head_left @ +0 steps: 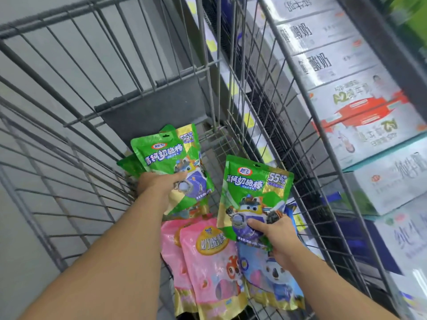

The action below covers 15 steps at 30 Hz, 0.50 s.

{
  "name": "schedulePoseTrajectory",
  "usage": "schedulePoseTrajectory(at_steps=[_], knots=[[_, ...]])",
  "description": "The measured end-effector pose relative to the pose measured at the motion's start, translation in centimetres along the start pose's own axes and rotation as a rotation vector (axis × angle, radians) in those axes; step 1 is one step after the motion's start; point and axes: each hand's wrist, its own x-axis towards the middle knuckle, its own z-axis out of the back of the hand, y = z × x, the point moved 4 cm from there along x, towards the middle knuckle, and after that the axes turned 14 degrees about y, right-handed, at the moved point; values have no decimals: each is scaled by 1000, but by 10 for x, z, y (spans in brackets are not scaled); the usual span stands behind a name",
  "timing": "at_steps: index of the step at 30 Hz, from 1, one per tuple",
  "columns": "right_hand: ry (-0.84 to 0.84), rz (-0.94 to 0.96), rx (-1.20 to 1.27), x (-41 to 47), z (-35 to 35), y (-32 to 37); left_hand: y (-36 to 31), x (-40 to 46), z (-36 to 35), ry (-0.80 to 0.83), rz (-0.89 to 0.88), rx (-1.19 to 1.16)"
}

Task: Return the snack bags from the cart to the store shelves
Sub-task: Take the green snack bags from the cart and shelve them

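Two hands are down inside the wire cart (97, 125), each closed on a green snack bag. My left hand (159, 183) grips a green bag (166, 155) by its lower left part, thumb laid across the front over the cartoon print, fingers behind where I can't see them. More green edges stick out behind and left of that bag (128, 165), so it looks like a small stack in this hand; I count at least two, maybe three, exact number unclear. My right hand (275, 236) pinches a single green bag (251, 192) at its bottom edge, thumb on the front, fingers curled underneath, bag held upright and slightly tilted.

Count of bags lying in the cart bottom: two pink bags (208, 266) overlapping each other, one mostly hidden under the other, and one blue bag (270, 280) with a koala print, just beside the pink ones and partly under my right hand. A sliver of another blue pack shows behind the right-hand green bag, too hidden to call.

Right of the cart, seen through its mesh, the store shelves (360, 116) hold stacked white milk cartons, several rows, blurred. Grey floor (20, 239) shows to the left.
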Motion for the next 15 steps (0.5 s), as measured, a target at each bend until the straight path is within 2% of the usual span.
schedulePoseTrajectory(at_steps=[3, 7, 10, 12, 15], knots=[[-20, -4, -20, 0, 0, 0, -6, -2, 1, 62, 17, 16], [-6, 11, -6, -5, -1, 1, -18, -13, 11, 94, -47, 175], [8, 30, -1, -18, -5, 7, -35, -27, 19, 148, -173, 336], [20, 63, -2, -32, -8, 16, -55, -44, 30, 123, -284, 480], [53, 147, 27, -59, -16, 37, -92, -77, 46, 152, -360, 537]])
